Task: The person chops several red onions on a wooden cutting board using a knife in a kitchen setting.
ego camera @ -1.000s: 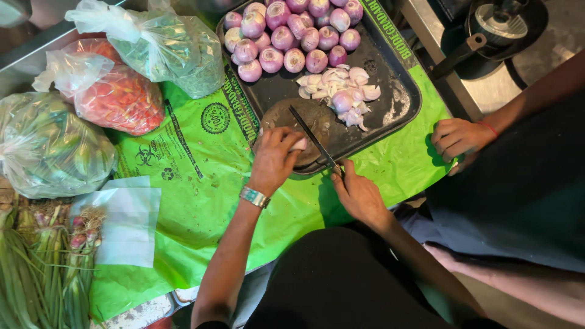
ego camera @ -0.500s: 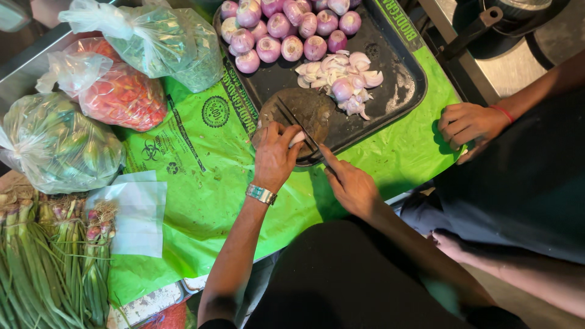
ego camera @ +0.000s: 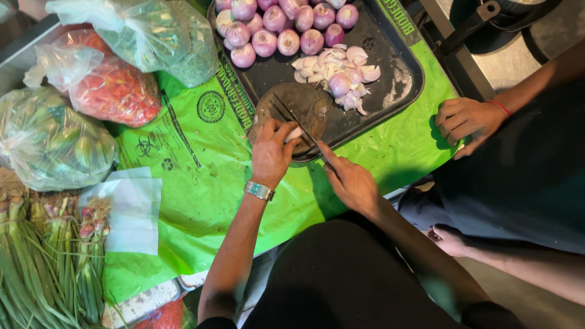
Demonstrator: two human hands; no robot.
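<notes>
My left hand (ego camera: 272, 153), with a watch on its wrist, presses a pale piece of onion (ego camera: 295, 133) onto a small round wooden board (ego camera: 297, 106). My right hand (ego camera: 348, 178) grips a dark knife (ego camera: 298, 123) whose blade lies across the board against the onion piece. The board rests on the near corner of a black tray (ego camera: 393, 79). Peeled purple onions (ego camera: 277, 27) lie in rows at the tray's far side, and a heap of cut onion pieces (ego camera: 341, 70) sits in its middle.
Another person's hand (ego camera: 464, 122) rests on the table's right edge. A green plastic sheet (ego camera: 201, 176) covers the table. Bags of red chillies (ego camera: 113, 91) and greens (ego camera: 49, 143) lie left, with spring onions (ego camera: 42, 262) near the front left.
The view has shifted slightly. My hands stay on the board with the knife working at the onion piece. The other person's hand has barely moved.
</notes>
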